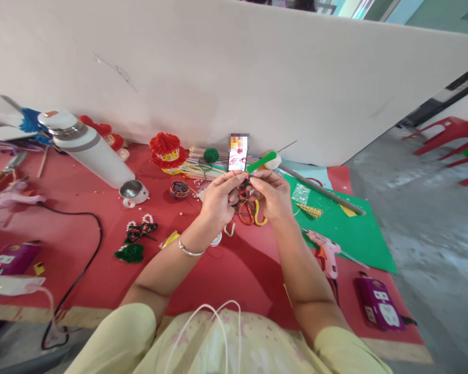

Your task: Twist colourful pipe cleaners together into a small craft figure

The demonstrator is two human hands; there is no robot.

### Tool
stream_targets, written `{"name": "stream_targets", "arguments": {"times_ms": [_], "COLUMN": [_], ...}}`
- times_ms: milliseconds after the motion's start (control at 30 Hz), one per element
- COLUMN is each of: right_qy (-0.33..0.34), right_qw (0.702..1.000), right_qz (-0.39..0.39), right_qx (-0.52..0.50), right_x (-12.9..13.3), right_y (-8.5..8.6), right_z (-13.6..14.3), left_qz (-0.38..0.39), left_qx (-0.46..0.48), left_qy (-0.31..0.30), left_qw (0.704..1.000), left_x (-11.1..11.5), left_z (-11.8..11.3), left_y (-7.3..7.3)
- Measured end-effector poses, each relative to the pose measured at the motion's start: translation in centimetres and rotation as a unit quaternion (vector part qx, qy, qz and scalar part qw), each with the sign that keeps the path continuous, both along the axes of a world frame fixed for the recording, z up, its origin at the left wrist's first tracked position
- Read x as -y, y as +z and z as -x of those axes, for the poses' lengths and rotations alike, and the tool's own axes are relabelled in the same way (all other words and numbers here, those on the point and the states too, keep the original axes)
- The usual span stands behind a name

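Observation:
My left hand (221, 196) and my right hand (272, 193) meet above the red table covering. Both are closed, pinching a small piece of dark multicoloured yarn (247, 179) between the fingertips; its exact form is partly hidden by the fingers. Just beyond them a phone (237, 161) with a lit screen leans against the white partition. Below the hands lie scissors (260, 214) with red and yellow handles, partly covered. A ball of multicoloured yarn (180, 190) rests to the left of my left hand.
On the left stand a white flask (89, 150) and a steel-lined cup (133, 193). Yarn bows with beads (141, 229) lie nearer. A pink glue gun (326, 251), a purple power box (379, 302) and a long rod (323, 189) are right. A black cable (100, 228) crosses the left side.

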State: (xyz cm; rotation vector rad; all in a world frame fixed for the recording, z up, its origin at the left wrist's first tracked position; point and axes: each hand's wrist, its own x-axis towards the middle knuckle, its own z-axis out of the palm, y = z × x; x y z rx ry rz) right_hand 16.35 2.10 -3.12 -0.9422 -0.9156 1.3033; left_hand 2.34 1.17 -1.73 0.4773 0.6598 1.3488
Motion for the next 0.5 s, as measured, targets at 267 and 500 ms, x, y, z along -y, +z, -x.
{"name": "stream_targets", "arguments": {"times_ms": [267,500], "right_qy": [0.001,-0.007], "right_qw": [1.000,0.999], "right_qz": [-0.013,-0.029], "right_qx": [-0.006,0.012], "right_x": [0.06,0.05], "right_y": [0.05,0.03], "right_z": [0.01,0.09], "left_qz": [-0.003,-0.008], "left_qx": [0.003,0.013], "left_qy": [-0.003,-0.002], "left_qw": [1.000,1.000], "left_x": [-0.01,0.06], "left_z": [-0.04,-0.06], "left_y": [-0.07,0.03]}}
